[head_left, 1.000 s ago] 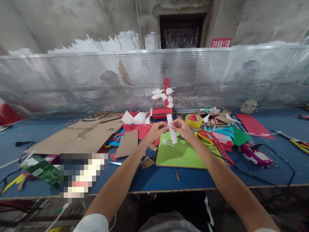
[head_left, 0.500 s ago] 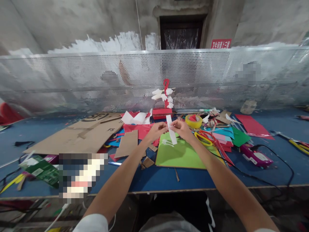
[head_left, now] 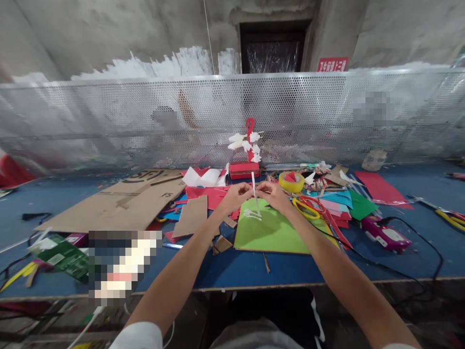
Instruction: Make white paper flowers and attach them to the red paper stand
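My left hand and my right hand pinch a narrow white paper strip between them, above a green card sheet on the blue table. The strip now stands almost edge-on, folded thin. Small white paper bits lie on the green sheet just below the hands. Behind them stands a red paper stem with white paper blossoms on a red box base.
Flat brown cardboard lies at the left. A yellow tape roll, scissors with yellow and red handles, coloured paper sheets and a purple glue gun with a black cord sit at the right. A perforated metal screen backs the table.
The white strip showed its flat face and hung down to the green sheet; now it is folded or turned narrow and looks shorter. Both hands stay in place.
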A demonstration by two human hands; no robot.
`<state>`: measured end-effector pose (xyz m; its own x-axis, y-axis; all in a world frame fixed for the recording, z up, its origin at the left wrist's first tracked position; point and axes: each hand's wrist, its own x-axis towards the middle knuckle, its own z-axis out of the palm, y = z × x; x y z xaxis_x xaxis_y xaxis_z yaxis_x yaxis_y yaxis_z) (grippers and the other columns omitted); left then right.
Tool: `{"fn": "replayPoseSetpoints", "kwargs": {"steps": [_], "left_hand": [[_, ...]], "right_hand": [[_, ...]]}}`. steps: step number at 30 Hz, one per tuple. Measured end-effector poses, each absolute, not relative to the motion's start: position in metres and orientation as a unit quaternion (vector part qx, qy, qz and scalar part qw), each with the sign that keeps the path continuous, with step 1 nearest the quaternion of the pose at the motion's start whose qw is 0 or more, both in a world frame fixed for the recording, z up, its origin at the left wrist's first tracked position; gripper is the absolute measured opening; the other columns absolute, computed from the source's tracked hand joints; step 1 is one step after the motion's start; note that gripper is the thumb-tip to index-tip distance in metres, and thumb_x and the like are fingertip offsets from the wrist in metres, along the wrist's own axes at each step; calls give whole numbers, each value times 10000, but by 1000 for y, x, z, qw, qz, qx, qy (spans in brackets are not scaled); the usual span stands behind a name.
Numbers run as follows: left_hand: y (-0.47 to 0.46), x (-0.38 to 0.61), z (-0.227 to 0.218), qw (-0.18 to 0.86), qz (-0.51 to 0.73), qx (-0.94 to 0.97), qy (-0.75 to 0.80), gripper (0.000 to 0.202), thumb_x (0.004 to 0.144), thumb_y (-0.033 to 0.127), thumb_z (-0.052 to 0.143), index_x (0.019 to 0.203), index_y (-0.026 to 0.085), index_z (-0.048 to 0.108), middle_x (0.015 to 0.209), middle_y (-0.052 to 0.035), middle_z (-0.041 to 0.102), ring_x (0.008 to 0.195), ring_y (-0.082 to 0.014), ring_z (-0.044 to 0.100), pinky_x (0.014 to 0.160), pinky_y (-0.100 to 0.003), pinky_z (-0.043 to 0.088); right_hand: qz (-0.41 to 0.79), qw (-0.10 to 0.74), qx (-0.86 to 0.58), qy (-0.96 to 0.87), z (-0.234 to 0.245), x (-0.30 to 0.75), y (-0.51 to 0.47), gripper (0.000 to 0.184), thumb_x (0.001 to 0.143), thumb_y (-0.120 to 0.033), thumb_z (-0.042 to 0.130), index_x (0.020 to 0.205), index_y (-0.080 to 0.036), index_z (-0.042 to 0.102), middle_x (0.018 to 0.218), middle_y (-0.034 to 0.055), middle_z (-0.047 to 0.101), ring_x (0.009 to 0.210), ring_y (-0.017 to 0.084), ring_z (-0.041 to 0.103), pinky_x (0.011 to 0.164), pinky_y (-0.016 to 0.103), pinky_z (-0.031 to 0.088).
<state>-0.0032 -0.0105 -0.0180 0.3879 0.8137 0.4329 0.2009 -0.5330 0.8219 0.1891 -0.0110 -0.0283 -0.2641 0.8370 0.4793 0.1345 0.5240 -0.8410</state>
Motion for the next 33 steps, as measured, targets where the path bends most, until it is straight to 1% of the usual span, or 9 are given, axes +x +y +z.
{"fn": "replayPoseSetpoints", "kwargs": {"steps": [4,7,12,20,33], "left_hand": [[-12,-3,-17,331,446,759,341,208,836,338,598,802,135,619,698,-1,579,616,-98,496,590,-220,394],[-12,-2,-16,323,441,762,349,201,822,333,612,798,134,625,700,-4,589,607,-100,496,579,-220,388],[-9,-1,-20,325,442,762,343,214,824,348,612,809,135,631,699,-5,584,611,-104,507,583,-225,399],[-8,-2,-20,376,442,747,324,225,826,363,628,821,138,620,712,-10,584,645,-112,541,636,-239,448],[-6,-2,-22,401,440,744,302,231,836,372,640,836,142,624,722,-7,583,654,-104,547,639,-237,469]], "right_hand": [[329,478,-361,-730,-23,188,-17,294,817,-461,648,856,-172,687,779,43,684,678,164,612,641,280,491],[316,472,-366,-737,-18,186,-23,302,822,-461,641,845,-163,687,760,42,683,645,157,595,599,265,470],[279,485,-375,-739,-17,185,-26,275,830,-425,623,790,-159,681,732,39,671,625,152,578,586,261,449],[296,482,-374,-735,-19,186,-23,189,803,-348,625,805,-162,660,722,28,654,611,141,564,564,249,436],[315,474,-390,-724,-22,188,-20,258,805,-415,632,845,-163,667,709,29,655,613,143,572,553,245,454]]}}
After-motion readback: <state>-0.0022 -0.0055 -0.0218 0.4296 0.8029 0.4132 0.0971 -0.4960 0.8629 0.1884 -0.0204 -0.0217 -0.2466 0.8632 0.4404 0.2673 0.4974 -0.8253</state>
